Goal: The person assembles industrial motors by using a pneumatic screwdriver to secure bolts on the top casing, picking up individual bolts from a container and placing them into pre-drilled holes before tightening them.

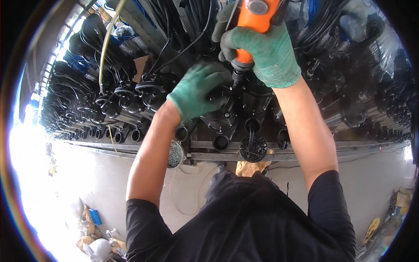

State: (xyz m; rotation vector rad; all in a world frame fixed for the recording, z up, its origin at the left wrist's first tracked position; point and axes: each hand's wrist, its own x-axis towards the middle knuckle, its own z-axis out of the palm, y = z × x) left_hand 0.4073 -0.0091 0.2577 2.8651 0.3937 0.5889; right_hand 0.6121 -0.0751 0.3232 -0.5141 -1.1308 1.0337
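Evidently the work centres on a black cast unit [220, 120] near the middle of the surface [205, 156], its round mouth facing the person and small bright screw heads dotting its body. Just above its far side, the nose of an orange power tool [258, 17] points down; whether its tip touches a screw cannot be told. The right hand [268, 54], in a green glove, is wrapped firmly round that tool. The left hand [198, 89], gloved alike and blurred, lies over the unit with thumb and fingers apart; I cannot tell whether it grips anything.

Fastening looks partly done, judging by the screw heads in place; how many remain does not show. Nearby, at the front edge, are a tub of small grey pieces [175, 155] and a round black piece with a speckled face [253, 149]. Farther out, similar black units [126, 99] line up to the left, with coiled black cables [89, 37] behind them.
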